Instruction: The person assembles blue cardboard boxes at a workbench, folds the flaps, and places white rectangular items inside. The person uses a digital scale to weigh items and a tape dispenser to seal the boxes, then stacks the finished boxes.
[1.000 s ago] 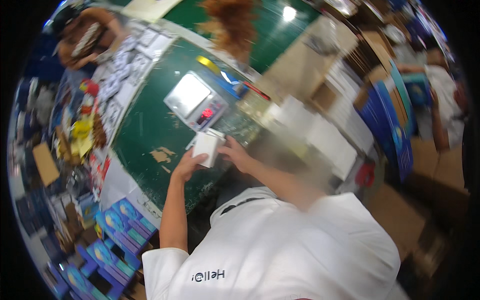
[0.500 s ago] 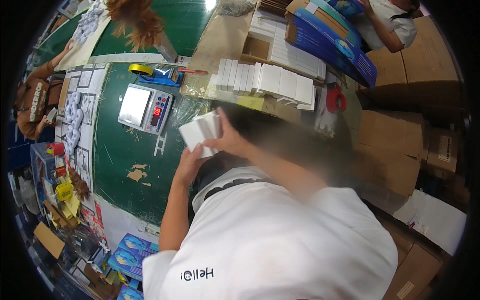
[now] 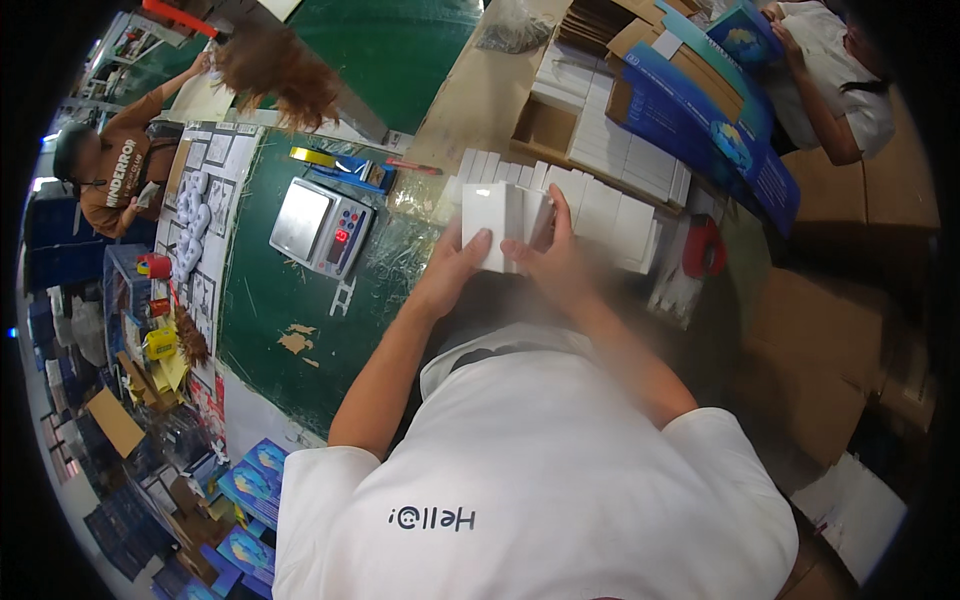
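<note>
Between my two hands is a small stack of white boxes [image 3: 492,215], held upright in front of my chest. My left hand [image 3: 452,268] is closed on the stack's left side, with its thumb across the front. On the right side, my right hand [image 3: 555,250] grips the same boxes, fingers behind and thumb in front. Just beyond them stands a row of similar white boxes [image 3: 600,215] on the table, partly hidden by the held stack. To the left, a digital scale [image 3: 318,228] with a bare metal plate and red lit display rests on the green table [image 3: 260,330].
Behind the row is a cardboard tray [image 3: 545,128] packed with white boxes. A tape dispenser [image 3: 345,168] and a red cutter [image 3: 412,167] lie past the scale. Blue printed cartons [image 3: 690,110] lean at the far right, near a co-worker [image 3: 825,90]. Another person [image 3: 125,180] works far left.
My hands have carried the white boxes to the right, from beside the scale to in front of the row. The view has shifted too.
</note>
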The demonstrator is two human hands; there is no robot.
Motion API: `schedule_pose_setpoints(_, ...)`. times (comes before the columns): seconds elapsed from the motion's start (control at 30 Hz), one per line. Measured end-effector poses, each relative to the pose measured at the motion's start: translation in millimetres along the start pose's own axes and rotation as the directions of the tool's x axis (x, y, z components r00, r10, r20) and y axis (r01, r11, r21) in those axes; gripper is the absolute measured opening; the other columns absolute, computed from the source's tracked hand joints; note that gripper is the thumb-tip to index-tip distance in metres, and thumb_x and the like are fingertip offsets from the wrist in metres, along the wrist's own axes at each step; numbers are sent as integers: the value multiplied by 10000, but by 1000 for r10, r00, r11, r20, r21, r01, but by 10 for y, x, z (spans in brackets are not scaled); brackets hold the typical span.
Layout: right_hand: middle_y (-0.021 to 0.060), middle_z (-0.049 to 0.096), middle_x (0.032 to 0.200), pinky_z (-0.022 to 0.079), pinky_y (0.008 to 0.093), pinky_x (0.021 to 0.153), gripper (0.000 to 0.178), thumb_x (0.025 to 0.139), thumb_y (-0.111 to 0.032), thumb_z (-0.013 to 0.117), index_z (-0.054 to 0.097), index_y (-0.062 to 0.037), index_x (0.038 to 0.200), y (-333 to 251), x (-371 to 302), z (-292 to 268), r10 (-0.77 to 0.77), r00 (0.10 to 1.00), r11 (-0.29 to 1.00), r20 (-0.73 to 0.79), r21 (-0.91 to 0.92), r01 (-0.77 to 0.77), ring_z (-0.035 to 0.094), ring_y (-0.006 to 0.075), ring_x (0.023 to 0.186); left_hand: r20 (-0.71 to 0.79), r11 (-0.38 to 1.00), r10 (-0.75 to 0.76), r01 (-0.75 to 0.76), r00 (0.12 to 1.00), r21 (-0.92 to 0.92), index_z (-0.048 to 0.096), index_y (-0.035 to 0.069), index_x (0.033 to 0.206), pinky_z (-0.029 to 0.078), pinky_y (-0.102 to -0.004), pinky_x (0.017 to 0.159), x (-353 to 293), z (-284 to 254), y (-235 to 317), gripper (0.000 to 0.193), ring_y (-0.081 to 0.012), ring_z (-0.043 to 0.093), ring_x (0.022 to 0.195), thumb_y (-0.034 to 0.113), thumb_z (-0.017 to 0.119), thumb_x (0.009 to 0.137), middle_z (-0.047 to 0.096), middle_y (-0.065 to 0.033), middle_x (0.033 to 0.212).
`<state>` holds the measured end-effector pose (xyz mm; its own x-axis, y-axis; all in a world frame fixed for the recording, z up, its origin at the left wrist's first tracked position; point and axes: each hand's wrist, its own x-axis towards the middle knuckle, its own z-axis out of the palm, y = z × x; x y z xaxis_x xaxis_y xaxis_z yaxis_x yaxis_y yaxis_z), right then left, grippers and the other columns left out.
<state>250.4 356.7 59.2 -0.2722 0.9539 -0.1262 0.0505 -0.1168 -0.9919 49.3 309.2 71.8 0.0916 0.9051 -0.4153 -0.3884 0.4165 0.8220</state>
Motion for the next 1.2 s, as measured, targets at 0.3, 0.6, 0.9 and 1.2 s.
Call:
schedule_pose_setpoints(0.3, 290, 493, 1554, 465, 507, 1199, 1164, 857, -545, 913, 288, -72, 1717, 10, 255, -672, 90, 978, 923, -186, -353, -152, 548, 436, 1436, 22, 994, -56, 58, 998, -98, 278, 220, 1759, 605, -448, 1029, 606, 641, -5, 703, -229, 626, 1374, 455, 551, 1155, 566, -66, 1588)
schedule_pose_setpoints(0.6, 299, 544, 1549, 486, 496, 1177, 1136, 863, -483, 910, 305, -43, 1717, -251, 851, -615, 43, 985, 958, -164, -273, -88, 584, 429, 1424, -72, 998, 63, -64, 995, -16, 290, 224, 1750, 649, -420, 870, 1154, 471, 265, 764, -274, 677, 1276, 523, 602, 1120, 581, -114, 1558)
schedule_pose_setpoints(0.9, 330, 585, 1536, 503, 453, 1168, 1137, 841, -418, 914, 324, 86, 1672, -514, 1978, 264, 68, 996, 965, -56, -249, -80, 607, 410, 1419, -259, 999, 38, -40, 965, -2, 353, 213, 1717, 703, -469, 829, 1729, -407, 963, 652, -294, 726, 1240, 490, 541, 1157, 621, -116, 1526)
schedule_pose_setpoints(1.2, 306, 607, 1477, 541, 463, 1124, 1071, 845, -399, 903, 367, 17, 1674, -670, 1477, 76, 97, 984, 872, -152, -463, -158, 644, 435, 1357, -47, 993, 8, -14, 999, -117, 269, 206, 1747, 650, -520, 938, 1452, -326, 812, 733, -342, 601, 1392, 521, 544, 1145, 418, -156, 1687)
